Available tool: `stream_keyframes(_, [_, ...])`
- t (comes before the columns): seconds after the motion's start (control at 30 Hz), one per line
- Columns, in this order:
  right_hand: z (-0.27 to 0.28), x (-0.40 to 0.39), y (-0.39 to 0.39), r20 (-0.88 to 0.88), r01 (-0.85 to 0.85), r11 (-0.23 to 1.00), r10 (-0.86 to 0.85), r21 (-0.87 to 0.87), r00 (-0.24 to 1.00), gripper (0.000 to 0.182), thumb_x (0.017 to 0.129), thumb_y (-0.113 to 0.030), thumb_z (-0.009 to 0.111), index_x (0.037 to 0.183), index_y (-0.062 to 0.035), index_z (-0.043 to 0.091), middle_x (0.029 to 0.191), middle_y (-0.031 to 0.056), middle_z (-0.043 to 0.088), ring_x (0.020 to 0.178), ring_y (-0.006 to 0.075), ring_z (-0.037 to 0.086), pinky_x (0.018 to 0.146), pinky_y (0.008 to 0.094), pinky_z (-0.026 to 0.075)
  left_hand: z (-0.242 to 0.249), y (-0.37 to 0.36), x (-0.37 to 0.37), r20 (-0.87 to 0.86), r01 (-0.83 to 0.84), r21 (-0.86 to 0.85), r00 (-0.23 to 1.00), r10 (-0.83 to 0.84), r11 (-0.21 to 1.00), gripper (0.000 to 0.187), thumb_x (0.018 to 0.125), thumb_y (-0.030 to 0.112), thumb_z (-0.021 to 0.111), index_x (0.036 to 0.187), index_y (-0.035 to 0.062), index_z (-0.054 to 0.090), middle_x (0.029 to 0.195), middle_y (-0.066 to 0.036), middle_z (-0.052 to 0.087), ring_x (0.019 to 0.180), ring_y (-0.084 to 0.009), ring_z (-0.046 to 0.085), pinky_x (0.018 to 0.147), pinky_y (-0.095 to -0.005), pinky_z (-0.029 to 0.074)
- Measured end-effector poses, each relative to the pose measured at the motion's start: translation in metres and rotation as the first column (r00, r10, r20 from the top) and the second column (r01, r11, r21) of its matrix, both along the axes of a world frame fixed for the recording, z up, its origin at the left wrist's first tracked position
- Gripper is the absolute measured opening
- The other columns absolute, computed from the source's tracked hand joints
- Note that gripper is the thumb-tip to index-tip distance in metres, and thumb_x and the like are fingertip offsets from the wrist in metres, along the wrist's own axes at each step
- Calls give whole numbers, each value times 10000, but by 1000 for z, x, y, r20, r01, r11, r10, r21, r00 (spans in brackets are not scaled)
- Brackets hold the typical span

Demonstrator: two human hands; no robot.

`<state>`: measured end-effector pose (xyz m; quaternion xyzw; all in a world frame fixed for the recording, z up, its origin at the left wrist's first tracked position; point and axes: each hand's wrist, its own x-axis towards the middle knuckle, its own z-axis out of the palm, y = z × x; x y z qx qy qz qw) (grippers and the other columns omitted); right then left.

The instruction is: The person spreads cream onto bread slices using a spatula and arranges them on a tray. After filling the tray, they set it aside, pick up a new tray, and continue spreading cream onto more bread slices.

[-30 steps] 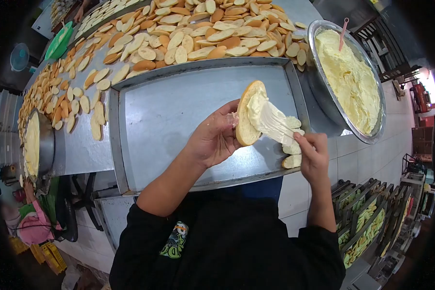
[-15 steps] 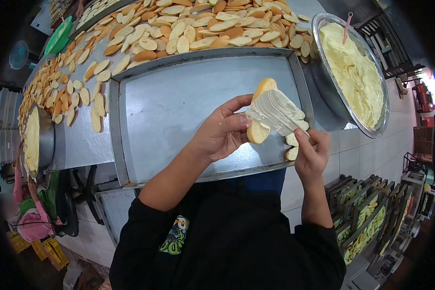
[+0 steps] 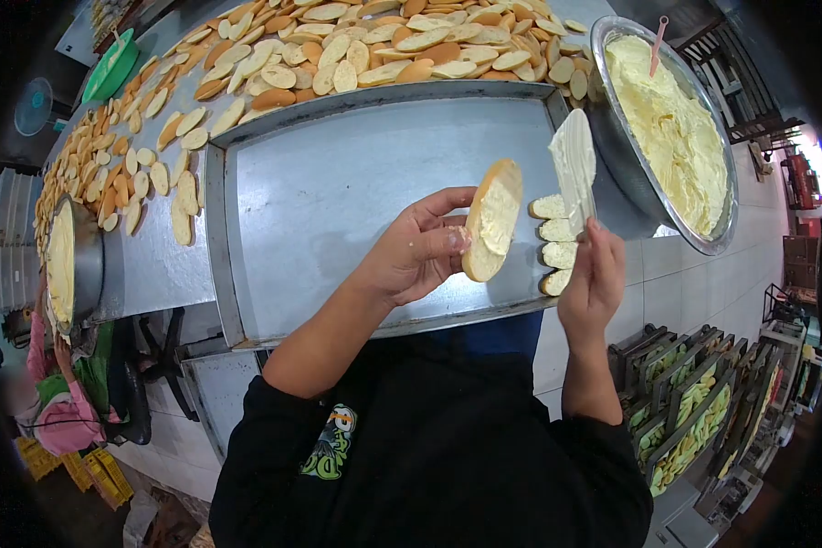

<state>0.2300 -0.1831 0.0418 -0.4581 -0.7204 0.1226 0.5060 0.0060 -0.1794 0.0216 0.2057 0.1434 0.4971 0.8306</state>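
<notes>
My left hand (image 3: 417, 248) grips an oval bread slice (image 3: 495, 221) over the metal tray (image 3: 338, 192), its cut face coated with pale cream. My right hand (image 3: 594, 279) is closed on a flat spatula (image 3: 574, 164), cream-covered and pointing up, apart from the slice and over the tray's right edge. Along that right side lies a column of several cream-topped slices (image 3: 557, 230). Beyond the tray's right wall stands a large metal bowl (image 3: 667, 137) of yellow cream.
Behind the tray is a heap of bread slices (image 3: 374, 50), spreading left. A second cream bowl (image 3: 84, 260) stands at the left, near a person in pink (image 3: 68, 420). A green bowl (image 3: 111, 66) is at the far left. Racks of filled trays (image 3: 694, 411) stand at lower right.
The spatula has lifted off the slice and moved right, turning upright. The slice's cream-coated face now shows, and more of the column of slices is visible.
</notes>
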Motion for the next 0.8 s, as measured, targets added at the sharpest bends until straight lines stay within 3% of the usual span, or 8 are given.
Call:
stream_keyframes(0.13, [-3, -26, -7, -56, -80, 993, 76, -86, 996, 353, 792, 121, 515, 1116, 7, 596, 980, 155, 584, 845, 242, 569, 753, 297, 461, 11, 2, 9, 100, -64, -74, 992, 72, 995, 508, 823, 89, 602, 1283, 31, 395, 1151, -156, 553, 1030, -249, 589, 896, -385, 498])
stream_keyframes(0.23, [-9, -27, -1, 80, -93, 991, 101, -99, 992, 390, 774, 120, 538, 1137, -9, 596, 969, 152, 586, 851, 248, 560, 756, 299, 454, 16, 5, 12, 76, -107, -55, 991, 111, 993, 556, 829, 133, 602, 1308, 21, 345, 1211, -162, 509, 1083, -256, 559, 933, -399, 475])
stream_keyframes(0.27, [-14, -19, 2, 178, -114, 993, 117, -26, 977, 342, 847, 81, 466, 1168, 12, 561, 996, 158, 584, 833, 230, 578, 725, 280, 454, 16, 6, 11, 47, -116, -35, 992, 117, 993, 600, 824, 161, 608, 1327, 14, 315, 1253, -171, 480, 1124, -271, 537, 961, -412, 457])
stream_keyframes(0.4, [-28, 8, -6, 288, -21, 997, 40, -69, 957, 372, 784, 79, 543, 1137, -23, 605, 933, 129, 579, 868, 251, 549, 763, 313, 437, 15, 7, 5, 79, -140, 9, 987, 139, 990, 609, 823, 177, 621, 1327, 14, 319, 1250, -179, 478, 1129, -284, 530, 955, -404, 463])
stream_keyframes(0.53, [-28, 16, -13, 160, 75, 979, -45, -189, 986, 339, 849, 72, 456, 1153, -9, 583, 940, 137, 578, 829, 231, 564, 747, 286, 447, 7, 6, -1, 67, -110, 49, 992, 107, 993, 601, 823, 169, 631, 1324, 22, 335, 1243, -185, 482, 1121, -296, 533, 943, -400, 472])
stream_keyframes(0.63, [-26, 5, -11, -60, -5, 977, -8, -214, 998, 318, 871, 55, 449, 1164, -2, 559, 940, 145, 585, 816, 221, 573, 734, 270, 449, 9, 5, 3, 29, -121, 34, 992, 121, 992, 562, 839, 157, 615, 1318, 29, 351, 1229, -174, 493, 1097, -279, 548, 923, -391, 484])
stream_keyframes(0.73, [-30, -6, -5, -159, -113, 958, 73, -263, 985, 280, 879, 40, 460, 1139, 3, 554, 924, 141, 594, 820, 217, 577, 745, 275, 447, 14, 4, 10, -63, -155, -27, 986, 153, 988, 499, 868, 152, 583, 1306, 44, 371, 1196, -145, 517, 1051, -235, 570, 879, -360, 502])
stream_keyframes(0.8, [-28, -13, -4, -122, -120, 945, 86, -304, 989, 251, 887, 27, 462, 1117, 4, 557, 911, 131, 598, 830, 215, 573, 762, 281, 442, 17, 4, 12, -116, -180, -67, 978, 172, 981, 449, 888, 153, 560, 1291, 56, 388, 1168, -121, 534, 1013, -200, 582, 840, -331, 512])
